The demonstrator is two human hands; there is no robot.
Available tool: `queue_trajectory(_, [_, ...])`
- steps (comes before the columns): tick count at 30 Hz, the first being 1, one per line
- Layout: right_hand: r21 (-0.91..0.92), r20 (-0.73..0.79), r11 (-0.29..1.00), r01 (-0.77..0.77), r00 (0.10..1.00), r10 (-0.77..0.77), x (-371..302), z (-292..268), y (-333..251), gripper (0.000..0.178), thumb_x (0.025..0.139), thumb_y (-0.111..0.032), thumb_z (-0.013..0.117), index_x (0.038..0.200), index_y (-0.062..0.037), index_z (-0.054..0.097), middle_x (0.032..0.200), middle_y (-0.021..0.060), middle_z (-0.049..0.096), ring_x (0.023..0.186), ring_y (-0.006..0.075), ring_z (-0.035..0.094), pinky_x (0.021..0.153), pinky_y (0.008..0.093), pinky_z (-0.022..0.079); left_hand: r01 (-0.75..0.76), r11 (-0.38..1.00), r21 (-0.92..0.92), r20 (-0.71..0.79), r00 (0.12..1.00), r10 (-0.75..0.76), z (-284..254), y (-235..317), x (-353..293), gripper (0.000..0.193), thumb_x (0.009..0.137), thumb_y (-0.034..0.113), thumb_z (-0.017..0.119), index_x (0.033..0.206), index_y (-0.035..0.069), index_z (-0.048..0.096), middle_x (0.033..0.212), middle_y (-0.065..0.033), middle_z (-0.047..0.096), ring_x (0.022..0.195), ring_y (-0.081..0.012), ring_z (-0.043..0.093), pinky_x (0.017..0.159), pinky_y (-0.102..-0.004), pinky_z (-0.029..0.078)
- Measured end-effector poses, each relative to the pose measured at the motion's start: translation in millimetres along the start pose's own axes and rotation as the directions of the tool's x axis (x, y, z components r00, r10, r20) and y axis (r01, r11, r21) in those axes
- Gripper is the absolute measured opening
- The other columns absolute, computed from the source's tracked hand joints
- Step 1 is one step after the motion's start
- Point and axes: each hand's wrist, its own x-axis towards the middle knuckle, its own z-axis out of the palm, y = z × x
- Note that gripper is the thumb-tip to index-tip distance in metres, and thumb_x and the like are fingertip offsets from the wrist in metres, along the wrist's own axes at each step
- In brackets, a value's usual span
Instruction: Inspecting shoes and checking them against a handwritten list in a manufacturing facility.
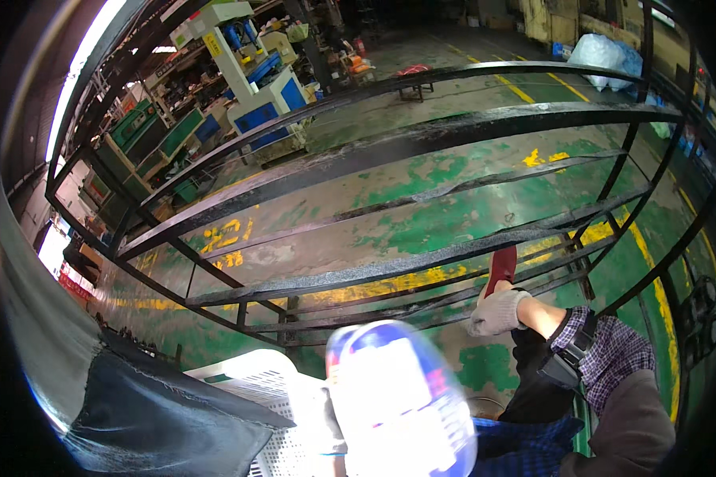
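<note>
Right hand (497, 312): fingers narrow, on that dark red piece (502, 266); mind the rack (374, 270)!
Left hand (332, 425): fingers glare-hidden, can't tell; keep the oval item (402, 397) steady.

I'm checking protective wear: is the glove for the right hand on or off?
On: the pale grey glove wraps the right hand, with bare forearm showing just past its cuff.

Blurred object (398, 397), perhaps footwear, left hand (332, 421) mostly hidden

The rack (390, 149) looks rough metal, the basket (298, 397) smooth plastic, the glove (497, 312) knitted cloth.
</note>
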Motion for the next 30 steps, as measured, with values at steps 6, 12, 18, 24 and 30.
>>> queue_trajectory(6, [-0.034, 0.071, 0.998, 0.06, 0.996, -0.058, 5, 1, 1, 0.045, 0.094, -0.043, 0.048, 0.109, -0.0074, 0.072, 0.109, 0.017, 0.072, 0.102, 0.0372, 0.067, 0.087, 0.046, 0.05, -0.157, 0.916, 0.37, 0.051, 0.988, 0.149, -12, -19, 10, 0.051, 0.103, 0.042, 0.049, 0.122, -0.004, 0.059, 0.06, -0.0084, 0.054, 0.047, -0.0221, 0.056, 0.067, -0.0389, 0.056])
queue_trajectory(12, [-0.028, 0.023, 0.999, 0.039, 0.999, -0.038, 0, -2, 0, 0.045, 0.095, -0.042, 0.047, 0.107, -0.007, 0.072, 0.105, 0.0179, 0.072, 0.097, 0.0377, 0.068, 0.083, 0.0471, 0.05, -0.065, 0.993, 0.098, 0.088, 0.994, 0.057, -24, -14, 6, 0.054, 0.101, 0.043, 0.054, 0.129, -0.003, 0.058, 0.072, -0.0101, 0.062, 0.052, -0.0243, 0.061, 0.072, -0.0423, 0.058])
queue_trajectory(18, [-0.125, 0.106, 0.992, -0.017, 0.994, 0.03, 7, 0, 3, 0.047, 0.095, -0.044, 0.047, 0.114, -0.0089, 0.071, 0.114, 0.0151, 0.072, 0.105, 0.0349, 0.067, 0.087, 0.0455, 0.05, -0.198, 0.771, 0.605, 0.112, 0.98, 0.163, 11, 10, -9, 0.047, 0.099, 0.044, 0.055, 0.113, 0.001, 0.068, 0.076, -0.0078, 0.065, 0.073, -0.024, 0.063, 0.075, -0.0395, 0.055])
queue_trajectory(24, [-0.069, 0.004, 0.998, 0.014, 1.0, -0.013, 5, 3, 5, 0.045, 0.094, -0.041, 0.047, 0.111, -0.0073, 0.071, 0.111, 0.0142, 0.073, 0.102, 0.0349, 0.068, 0.087, 0.0454, 0.05, -0.173, 0.858, 0.484, 0.263, 0.964, 0.046, 6, 5, -1, 0.042, 0.101, 0.039, 0.051, 0.12, 0.004, 0.065, 0.083, -0.01, 0.069, 0.082, -0.027, 0.065, 0.079, -0.0403, 0.053])
queue_trajectory(30, [-0.064, -0.015, 0.997, 0.05, 0.999, -0.052, 0, -3, -1, 0.038, 0.097, -0.036, 0.046, 0.104, -0.0073, 0.07, 0.096, 0.0147, 0.073, 0.089, 0.0352, 0.069, 0.079, 0.0448, 0.05, 0.004, 1.0, -0.014, 0.368, 0.93, 0.001, -26, -13, 11, 0.045, 0.104, 0.032, 0.046, 0.137, 0.003, 0.056, 0.079, -0.0131, 0.067, 0.06, -0.0265, 0.059, 0.071, -0.0395, 0.051])
